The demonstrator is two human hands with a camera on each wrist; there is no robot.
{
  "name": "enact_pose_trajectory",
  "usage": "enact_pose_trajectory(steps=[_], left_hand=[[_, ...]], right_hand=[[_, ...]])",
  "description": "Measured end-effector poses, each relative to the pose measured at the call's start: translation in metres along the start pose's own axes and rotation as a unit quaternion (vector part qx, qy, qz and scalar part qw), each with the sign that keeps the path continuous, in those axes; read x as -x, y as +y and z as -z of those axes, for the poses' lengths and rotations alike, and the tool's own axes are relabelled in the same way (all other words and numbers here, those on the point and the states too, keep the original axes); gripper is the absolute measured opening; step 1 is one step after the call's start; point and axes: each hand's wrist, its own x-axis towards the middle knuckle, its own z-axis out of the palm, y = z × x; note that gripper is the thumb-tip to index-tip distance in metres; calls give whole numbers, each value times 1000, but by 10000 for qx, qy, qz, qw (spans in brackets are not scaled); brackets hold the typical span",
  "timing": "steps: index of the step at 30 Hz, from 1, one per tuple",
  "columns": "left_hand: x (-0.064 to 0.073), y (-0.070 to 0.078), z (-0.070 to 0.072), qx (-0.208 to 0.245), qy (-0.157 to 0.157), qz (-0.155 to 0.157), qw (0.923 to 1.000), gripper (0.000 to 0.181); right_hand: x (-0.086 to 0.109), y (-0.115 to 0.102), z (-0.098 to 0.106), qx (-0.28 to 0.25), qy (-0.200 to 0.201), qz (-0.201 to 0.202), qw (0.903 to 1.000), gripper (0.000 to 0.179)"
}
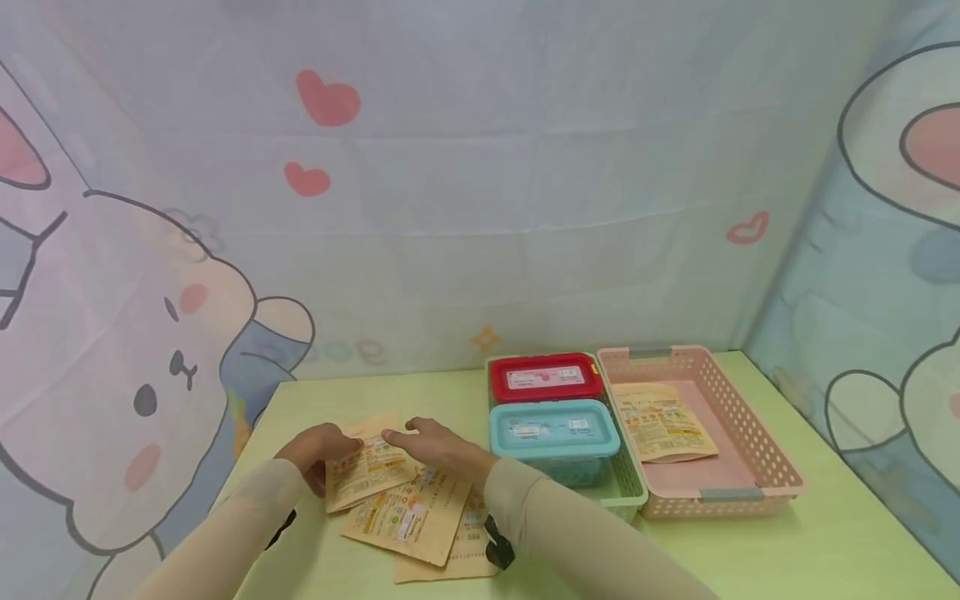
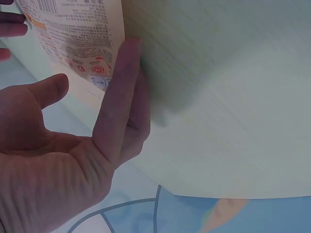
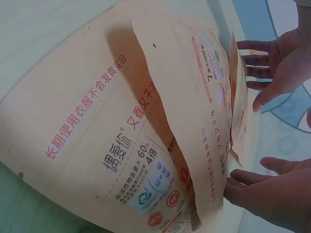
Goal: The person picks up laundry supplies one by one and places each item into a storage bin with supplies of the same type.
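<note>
Several flat tan printed pouches overlap on the table; the upper pouch [image 1: 369, 473] lies on the left, above a middle pouch [image 1: 412, 518] and a lower pouch [image 1: 450, 565]. My left hand [image 1: 326, 450] is at the upper pouch's left side. In the left wrist view the left hand [image 2: 73, 141] has long straight fingers against a pouch's edge, thumb held away. My right hand [image 1: 442, 450] is over the pile's far right part. Seen from the right wrist, the right hand [image 3: 277, 194] has its fingertips beside a pouch edge, with the thumb apart.
Right of the pile, a green basket [image 1: 628, 483] holds a red-lidded box [image 1: 546, 377] and a blue-lidded box [image 1: 555, 429]. Beside it a pink basket [image 1: 750, 442] contains another tan pouch [image 1: 663, 423]. A printed curtain [image 1: 525, 208] hangs behind the pale green table [image 1: 840, 542].
</note>
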Motion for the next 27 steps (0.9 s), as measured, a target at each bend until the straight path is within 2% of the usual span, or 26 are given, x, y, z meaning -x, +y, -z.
enact_pose_trajectory(steps=[15,24,27], left_hand=[[2,2,-2,70,77,91,9999,63],[-1,-2,-2,61,102,-26,9999,66],[-1,-3,-4,76,172,-51,9998,61]], right_hand=[[-3,-1,-6,325,-396,103,9986,82],[1,-2,-6,34,-437,126,9990,76],[0,0,-6,17,-410,198,9990,75]])
